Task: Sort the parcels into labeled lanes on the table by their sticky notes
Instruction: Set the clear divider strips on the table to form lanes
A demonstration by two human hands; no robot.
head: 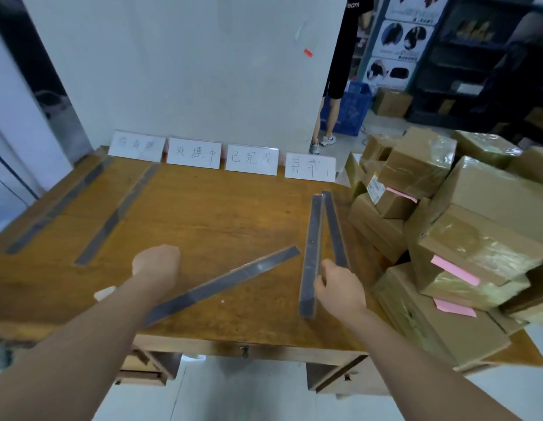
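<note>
A pile of brown taped parcels (464, 238) with pink sticky notes (454, 270) fills the table's right end. Four white lane cards (193, 156) with handwritten characters stand along the back edge. Grey divider strips lie on the wooden table (203, 214): two at the left (118, 212), one lying diagonally in the middle (233, 278), and two in a narrow V at the right. My right hand (340, 288) pinches the left strip of that V (311, 253) near its lower end. My left hand (156, 262) is curled into a fist above the table, with nothing visible in it.
A white wall panel stands right behind the cards. A person (340, 71) in dark clothes stands at the back right, next to a blue crate (352, 107), boxes and dark shelving (476, 71). The table has drawers under its front edge.
</note>
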